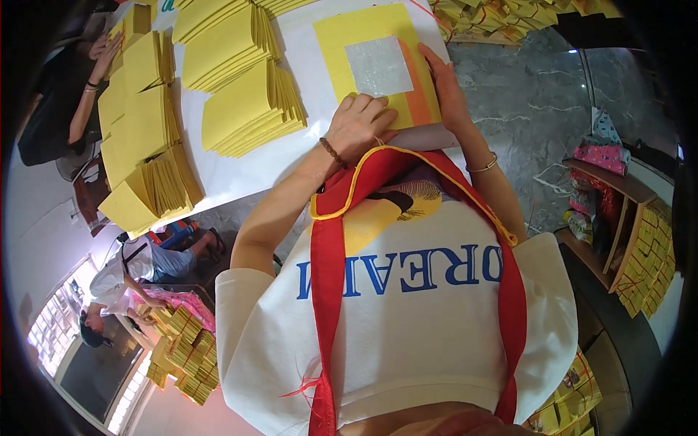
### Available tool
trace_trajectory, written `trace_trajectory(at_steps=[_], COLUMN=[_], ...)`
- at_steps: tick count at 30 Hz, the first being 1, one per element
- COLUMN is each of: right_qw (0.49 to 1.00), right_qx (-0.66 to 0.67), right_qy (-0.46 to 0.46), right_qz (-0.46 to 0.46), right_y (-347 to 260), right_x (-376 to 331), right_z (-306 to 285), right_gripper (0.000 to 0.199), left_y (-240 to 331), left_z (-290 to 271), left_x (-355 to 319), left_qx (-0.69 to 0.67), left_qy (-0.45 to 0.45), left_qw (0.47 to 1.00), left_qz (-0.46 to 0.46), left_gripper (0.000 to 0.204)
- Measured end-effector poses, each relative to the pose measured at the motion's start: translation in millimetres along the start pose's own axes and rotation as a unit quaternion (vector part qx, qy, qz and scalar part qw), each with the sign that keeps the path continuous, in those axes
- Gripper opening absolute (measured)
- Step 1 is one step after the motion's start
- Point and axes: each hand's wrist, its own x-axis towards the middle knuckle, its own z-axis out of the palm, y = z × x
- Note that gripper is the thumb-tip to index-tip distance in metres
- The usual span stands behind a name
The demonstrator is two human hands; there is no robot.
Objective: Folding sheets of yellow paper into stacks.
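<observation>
A stack of yellow paper sheets lies at the near right edge of the white table. Its top sheet bears a silver square and an orange strip along the right side. My left hand is at the stack's near left corner, fingers bent over the near edge and closed on the paper; its thumb is mostly hidden. Along the stack's right edge rests my right hand, its fingers stretched out flat against the side.
Folded yellow paper bundles stand in rows on the white table to the left. Another person's hands are at the far left bundles. A second person sits by stacked yellow bundles. A wooden shelf stands right.
</observation>
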Motion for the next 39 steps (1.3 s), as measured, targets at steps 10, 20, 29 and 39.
trace_trajectory(at_steps=[10,20,29,39], right_qw=[0.998,0.997,0.999,1.0], right_qx=[-0.051,-0.074,-0.033,0.016], right_qy=[-0.025,0.006,0.016,0.024], right_qz=[0.006,0.028,0.025,0.007], right_y=[6.3,1.9,4.3,11.3], right_x=[-4.3,-11.8,-11.5,-8.9], right_z=[-31.7,-33.0,-36.8,-43.6], right_gripper=[0.067,0.036,0.035,0.042], left_y=[-10.3,-18.2,-1.4,-19.8], left_z=[2.2,0.0,-0.2,-1.6], left_x=[5.4,4.5,5.5,9.6], left_qx=[-0.116,-0.234,-0.025,-0.104], left_qy=[0.036,0.014,-0.006,-0.032], left_qw=[0.991,0.955,0.999,0.994], left_qz=[-0.062,-0.18,0.027,0.008], left_gripper=[0.012,0.016,0.038,0.047])
